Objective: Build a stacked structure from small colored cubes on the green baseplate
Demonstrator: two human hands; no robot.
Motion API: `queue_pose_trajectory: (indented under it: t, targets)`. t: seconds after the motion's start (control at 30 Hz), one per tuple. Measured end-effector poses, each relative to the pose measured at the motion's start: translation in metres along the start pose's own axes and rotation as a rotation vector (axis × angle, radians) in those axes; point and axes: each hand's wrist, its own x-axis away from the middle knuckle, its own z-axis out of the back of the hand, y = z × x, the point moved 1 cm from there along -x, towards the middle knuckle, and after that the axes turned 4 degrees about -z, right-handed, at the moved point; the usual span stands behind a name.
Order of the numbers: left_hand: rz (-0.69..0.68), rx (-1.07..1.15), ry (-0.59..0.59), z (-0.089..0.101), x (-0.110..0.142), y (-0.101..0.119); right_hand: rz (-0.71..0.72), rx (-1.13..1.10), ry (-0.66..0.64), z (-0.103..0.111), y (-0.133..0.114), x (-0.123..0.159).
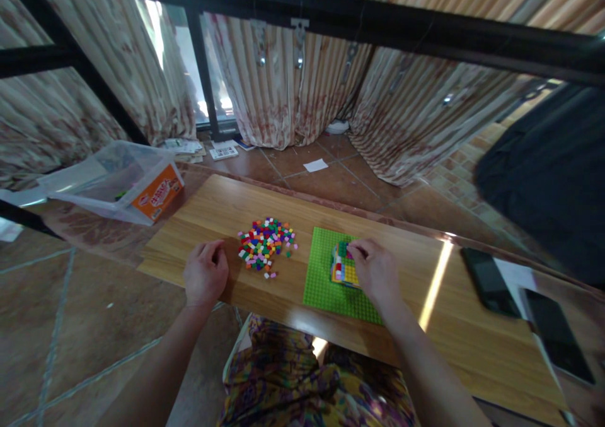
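My right hand [377,270] pinches what looks like a small purple toy brick [350,249] over a block-built structure. This structure [346,272], made of yellow, blue, red, white and green bricks, stands on a green studded baseplate [317,288]; my right hand covers part of both. Left of the baseplate lies a loose pile of small multicoloured bricks [265,243]. My left hand [207,274] rests on the wooden board just left of the pile, its fingers curled in. Whether anything is inside those fingers is hidden.
At the far left stands a clear plastic bin [108,190] with an orange label. Two dark phones [489,282] lie toward the right end of the wooden board [425,345]. A black metal bar [331,11] crosses above, before striped curtains [293,86]. Dark fabric [548,175] shows at right.
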Motion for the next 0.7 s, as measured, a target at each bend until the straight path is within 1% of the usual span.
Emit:
queue_pose_trajectory:
  t: [0.23, 0.37, 0.43, 0.5, 0.53, 0.57, 0.63, 0.7]
  targets:
    - [-0.019, -0.005, -0.003, -0.001, 0.001, -0.001, 0.042, 0.018, 0.021, -0.006, 0.002, 0.000]
    - [-0.025, 0.007, 0.008, -0.002, 0.001, -0.001, 0.070, -0.014, 0.031, -0.001, 0.000, 0.000]
    - [-0.029, 0.016, 0.012, -0.002, 0.001, -0.001, 0.095, -0.034, 0.082, 0.004, -0.007, 0.003]
    - [-0.029, 0.019, 0.015, -0.002, 0.001, -0.001, 0.140, -0.067, 0.135, 0.006, -0.021, 0.008]
    - [-0.027, 0.019, 0.016, -0.002, 0.001, -0.001, 0.170, -0.080, 0.136, 0.005, -0.030, 0.012]
    - [-0.023, 0.019, 0.017, -0.003, 0.001, -0.001, 0.203, -0.084, 0.113, 0.001, -0.039, 0.015]
    - [-0.012, 0.023, 0.013, -0.003, 0.001, -0.002, 0.246, -0.049, 0.002, -0.012, -0.059, 0.020]
    - [-0.006, 0.027, 0.007, -0.003, 0.001, -0.003, 0.226, 0.044, -0.121, -0.031, -0.077, 0.021]
